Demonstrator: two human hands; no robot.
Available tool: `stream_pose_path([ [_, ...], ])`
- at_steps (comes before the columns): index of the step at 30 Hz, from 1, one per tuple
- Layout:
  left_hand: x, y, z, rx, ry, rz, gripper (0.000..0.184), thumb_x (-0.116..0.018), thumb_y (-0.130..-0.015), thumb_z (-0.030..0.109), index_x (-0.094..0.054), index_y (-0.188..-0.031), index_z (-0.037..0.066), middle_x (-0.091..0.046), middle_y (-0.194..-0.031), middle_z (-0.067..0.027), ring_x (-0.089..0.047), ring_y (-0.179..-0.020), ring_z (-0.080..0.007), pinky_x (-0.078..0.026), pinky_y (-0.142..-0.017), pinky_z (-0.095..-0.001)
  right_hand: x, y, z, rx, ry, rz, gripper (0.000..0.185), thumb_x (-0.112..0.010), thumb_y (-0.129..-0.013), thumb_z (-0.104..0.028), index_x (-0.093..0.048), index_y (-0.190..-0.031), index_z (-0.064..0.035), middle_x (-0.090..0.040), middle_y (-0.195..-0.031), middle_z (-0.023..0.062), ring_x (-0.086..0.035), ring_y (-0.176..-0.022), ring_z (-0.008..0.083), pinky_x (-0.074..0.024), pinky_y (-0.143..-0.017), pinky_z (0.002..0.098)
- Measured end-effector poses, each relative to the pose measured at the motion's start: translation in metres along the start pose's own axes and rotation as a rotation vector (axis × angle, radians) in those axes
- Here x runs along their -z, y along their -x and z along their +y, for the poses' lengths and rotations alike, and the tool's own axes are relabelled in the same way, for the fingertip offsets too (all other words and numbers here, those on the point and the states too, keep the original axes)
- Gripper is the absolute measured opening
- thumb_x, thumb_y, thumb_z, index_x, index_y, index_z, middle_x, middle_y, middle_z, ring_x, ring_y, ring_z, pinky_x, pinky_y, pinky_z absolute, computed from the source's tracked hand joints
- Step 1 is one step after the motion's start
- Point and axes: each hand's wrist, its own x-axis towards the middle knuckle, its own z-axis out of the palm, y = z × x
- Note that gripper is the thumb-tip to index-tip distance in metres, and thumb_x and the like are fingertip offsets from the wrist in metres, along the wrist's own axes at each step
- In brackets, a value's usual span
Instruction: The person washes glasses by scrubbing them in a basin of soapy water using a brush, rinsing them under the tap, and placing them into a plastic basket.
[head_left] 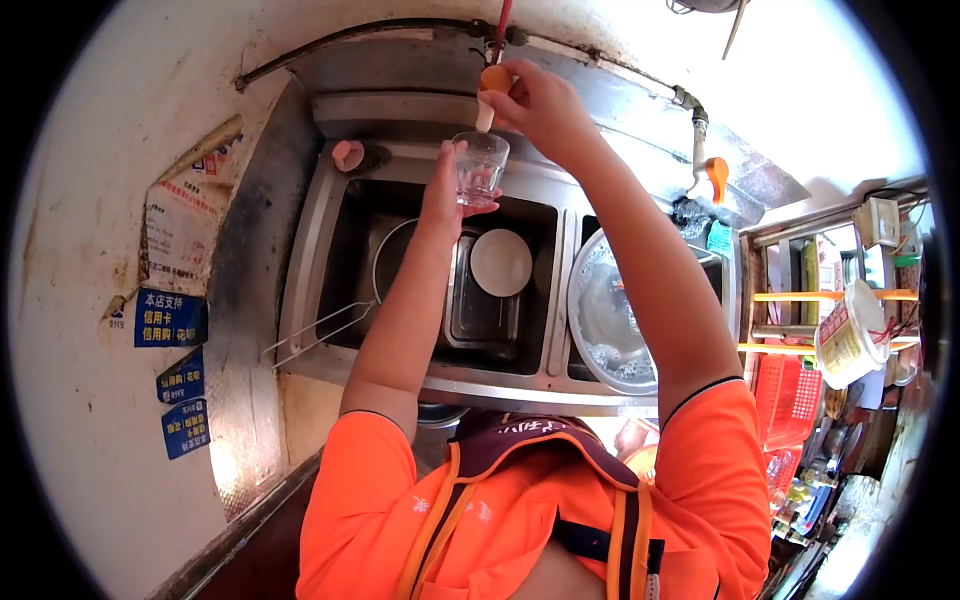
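My left hand (449, 190) is wrapped round a clear drinking glass (482, 168), held under the spout of a tap over the left sink basin. The fingers of my right hand (528, 98) are closed on the orange tap handle (494, 79). Below the glass, a white round dish (501, 263) lies over a rectangular metal tray (484, 318) in the basin. A strainer with a long wire handle (322, 333) rests at the basin's left side. Whether water is running cannot be made out.
The right basin holds a large metal bowl (612, 315) with suds. A second orange-handled tap (716, 178) is at the right. A pink object (348, 155) sits on the sink's back left corner. Red baskets (785, 400) and a white tub (852, 335) stand right.
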Motion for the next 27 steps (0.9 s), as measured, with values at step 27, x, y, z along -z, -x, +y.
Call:
stream_pose_path([
  [27, -0.019, -0.011, 0.017, -0.588, -0.929, -0.078, 0.075, -0.08, -0.069, 0.017, -0.039, -0.13, 0.004, -0.057, -0.103, -0.0089, -0.057, -0.08, -0.0117, -0.048, -0.065, -0.0237, 0.029, -0.015, 0.001, 0.217, 0.214, -0.214, 0.038, -0.064, -0.083, -0.015, -0.054, -0.119, -0.0088, -0.064, -0.095, 0.0157, -0.063, -0.084, 0.0312, -0.0484, -0.075, 0.0384],
])
